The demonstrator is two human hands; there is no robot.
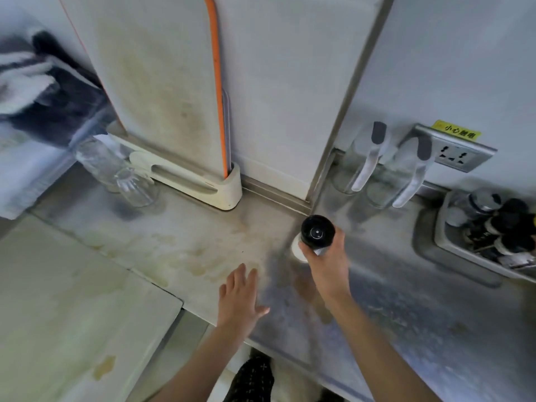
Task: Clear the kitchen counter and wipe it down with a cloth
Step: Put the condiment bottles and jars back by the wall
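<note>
A stained steel counter (179, 245) fills the middle of the view. My right hand (327, 262) is shut around a bottle with a black cap (317, 232), held upright just above or on the counter near the wall corner. A white round base shows under the bottle. My left hand (239, 297) hovers flat and open over the counter's front part, holding nothing. No cloth is in either hand.
A cream rack (203, 184) holds tall cutting boards against the wall. Two clear glasses (121, 175) stand at the left. Two glass jugs with white handles (377, 172) stand at the back right, by a socket (455, 153). A tray of black-capped jars (499, 227) sits far right.
</note>
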